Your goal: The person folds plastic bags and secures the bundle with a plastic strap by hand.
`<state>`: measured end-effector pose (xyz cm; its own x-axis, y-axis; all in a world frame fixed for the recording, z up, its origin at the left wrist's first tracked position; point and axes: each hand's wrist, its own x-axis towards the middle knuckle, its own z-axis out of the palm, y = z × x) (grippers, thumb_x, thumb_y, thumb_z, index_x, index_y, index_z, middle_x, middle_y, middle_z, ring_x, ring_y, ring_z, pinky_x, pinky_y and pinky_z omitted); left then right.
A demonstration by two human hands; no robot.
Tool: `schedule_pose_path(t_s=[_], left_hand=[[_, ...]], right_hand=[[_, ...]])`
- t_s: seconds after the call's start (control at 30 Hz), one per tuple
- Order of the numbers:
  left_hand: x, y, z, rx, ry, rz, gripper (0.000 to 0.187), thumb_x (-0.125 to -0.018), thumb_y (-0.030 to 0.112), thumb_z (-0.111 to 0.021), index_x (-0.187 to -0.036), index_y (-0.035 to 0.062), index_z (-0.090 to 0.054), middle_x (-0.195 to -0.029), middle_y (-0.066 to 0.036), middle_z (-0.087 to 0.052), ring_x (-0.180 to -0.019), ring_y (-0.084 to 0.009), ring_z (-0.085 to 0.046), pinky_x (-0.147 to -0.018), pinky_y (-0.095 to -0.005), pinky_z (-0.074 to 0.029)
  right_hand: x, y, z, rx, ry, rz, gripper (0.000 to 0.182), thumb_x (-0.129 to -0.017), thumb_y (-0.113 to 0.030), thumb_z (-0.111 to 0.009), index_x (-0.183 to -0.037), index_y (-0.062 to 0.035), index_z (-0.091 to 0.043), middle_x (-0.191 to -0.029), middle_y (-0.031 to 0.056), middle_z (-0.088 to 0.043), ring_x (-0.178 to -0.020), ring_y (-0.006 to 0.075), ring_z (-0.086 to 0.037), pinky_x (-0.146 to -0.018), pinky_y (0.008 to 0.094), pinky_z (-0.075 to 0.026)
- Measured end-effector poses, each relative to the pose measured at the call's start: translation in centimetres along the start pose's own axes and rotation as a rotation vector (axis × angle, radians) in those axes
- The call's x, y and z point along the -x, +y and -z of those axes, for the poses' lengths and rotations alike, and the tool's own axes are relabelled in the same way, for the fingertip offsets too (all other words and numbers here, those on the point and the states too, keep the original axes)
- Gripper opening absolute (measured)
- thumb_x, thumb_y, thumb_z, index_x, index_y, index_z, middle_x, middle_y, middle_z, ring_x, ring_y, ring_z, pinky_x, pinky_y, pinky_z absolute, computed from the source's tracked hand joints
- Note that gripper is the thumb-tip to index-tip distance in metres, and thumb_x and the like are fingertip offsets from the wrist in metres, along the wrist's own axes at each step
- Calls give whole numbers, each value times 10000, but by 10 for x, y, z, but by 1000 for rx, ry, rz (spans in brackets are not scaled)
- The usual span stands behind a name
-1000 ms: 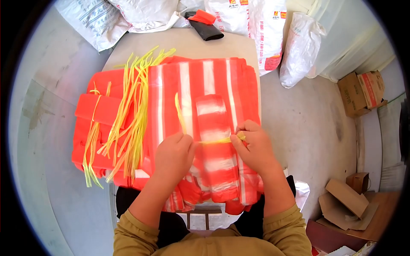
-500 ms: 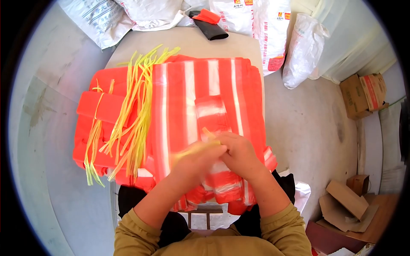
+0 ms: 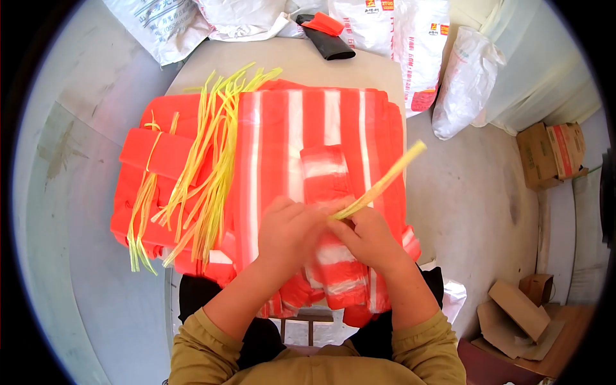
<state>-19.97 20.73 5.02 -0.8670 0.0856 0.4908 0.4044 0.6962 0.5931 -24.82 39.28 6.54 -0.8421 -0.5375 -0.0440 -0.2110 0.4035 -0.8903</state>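
Note:
A stack of red-and-white striped plastic bags (image 3: 276, 128) lies in front of me. On it rests a narrow folded bundle of the same bags (image 3: 325, 168), partly hidden by my hands. My left hand (image 3: 287, 230) is closed at the middle of this bundle, its fingertips smeared by motion, at the lower end of a yellow plastic strip (image 3: 388, 176). My right hand (image 3: 369, 239) pinches the strip beside it, thumb and fingers together. The strip's free end points up and right. Many more yellow strips (image 3: 215, 147) lie draped left of the stack.
Plain red folded bags (image 3: 154, 160), one tied with a yellow strip, lie at the left. A black roll with a red piece (image 3: 330, 42) is at the table's far edge. White sacks (image 3: 366, 29) stand behind. Cardboard boxes (image 3: 552, 154) sit on the right; opened cardboard (image 3: 513, 321) lies lower right.
The yellow strip lay leftward over my left hand and now sticks out up and to the right past my right hand. My hands stay close together over the bundle. The view has shifted slightly.

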Motion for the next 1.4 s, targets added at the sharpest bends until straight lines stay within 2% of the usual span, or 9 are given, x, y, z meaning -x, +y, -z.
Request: schedule_pose_path(t_s=[0.17,0.27,0.47,0.57,0.67,0.87,0.97,1.17,1.4], left_hand=[[12,-3,-14,320,-40,411,70,-848,46,-772,-907,37,-736,-786,-109,-639,-748,-300,-611,-663,-374,-478],[9,-2,-9,333,-105,409,41,-894,59,-735,-902,29,-708,-762,-114,-617,-737,-304,-614,-641,-375,-469],[4,-1,-7,-21,-220,116,67,-903,71,-719,-913,29,-667,-765,-125,-616,-705,-313,-609,-636,-417,-481],[4,2,-3,-8,-233,103,87,-908,74,-730,-958,22,-682,-792,-125,-645,-710,-275,-634,-651,-388,-501],[12,2,-6,271,-174,387,106,-930,66,-732,-1010,10,-692,-824,-99,-676,-712,-187,-641,-662,-320,-504],[19,-9,-12,424,-136,478,67,-965,47,-713,-1011,0,-705,-815,-43,-674,-709,-106,-600,-658,-265,-484],[19,-9,-10,363,-143,439,68,-954,51,-723,-1004,6,-711,-820,-59,-680,-705,-121,-609,-654,-273,-485],[17,-9,-8,260,-143,353,75,-927,78,-741,-981,28,-727,-808,-108,-673,-689,-219,-641,-644,-329,-501],[9,-7,-2,49,-157,280,77,-902,115,-753,-925,48,-723,-815,-124,-678,-737,-303,-666,-657,-393,-519]], right_hand=[[1,11,2,142,75,183,174,-877,-28,-721,-1045,-65,-693,-817,76,-620,-750,214,-613,-683,341,-513],[-5,4,-1,366,187,439,263,-815,19,-716,-1059,-78,-711,-878,75,-649,-797,258,-628,-686,354,-536],[-6,12,-9,438,222,485,191,-932,-115,-666,-1112,-105,-728,-985,92,-705,-957,313,-644,-781,405,-546],[-4,13,-10,298,191,335,237,-912,-84,-681,-1142,-94,-735,-984,91,-704,-944,307,-643,-775,400,-539],[-7,24,-9,254,223,459,220,-876,-59,-719,-1096,-67,-729,-1016,107,-698,-919,316,-641,-783,400,-531],[3,0,-4,-55,30,-12,363,-820,-27,-734,-1175,-63,-663,-1062,154,-677,-923,350,-650,-823,430,-538],[1,7,-5,134,117,222,360,-853,10,-697,-1207,-41,-648,-1013,120,-659,-839,273,-643,-735,355,-538],[10,-10,7,432,97,200,385,-849,33,-687,-1221,-53,-637,-1074,143,-634,-894,262,-676,-766,359,-556],[21,-7,16,93,84,128,343,-823,110,-633,-1133,-37,-615,-995,67,-584,-830,163,-612,-748,313,-526]])
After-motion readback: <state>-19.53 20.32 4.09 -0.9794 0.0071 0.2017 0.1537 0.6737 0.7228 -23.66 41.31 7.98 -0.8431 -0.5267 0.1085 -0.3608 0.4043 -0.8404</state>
